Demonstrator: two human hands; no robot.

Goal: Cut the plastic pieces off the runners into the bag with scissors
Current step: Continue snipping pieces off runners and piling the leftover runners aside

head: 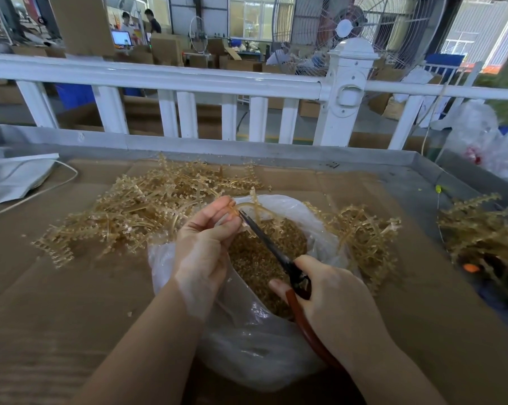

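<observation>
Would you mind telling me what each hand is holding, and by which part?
Left hand pinches a runner at its end; right hand grips the scissors by their handles.

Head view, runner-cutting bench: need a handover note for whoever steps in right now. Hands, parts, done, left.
Left hand: pinches one runner over the open bag.
Right hand: grips the scissors by the red-brown handles, blade tips at the runner next to the left fingertips.
Done: the bag holds a deep layer of cut pieces.
Left: finish this runner. A large runner pile lies on the cardboard left of and behind the bag, a smaller clump on its right and another pile at the far right. I cannot tell which are already trimmed.
</observation>
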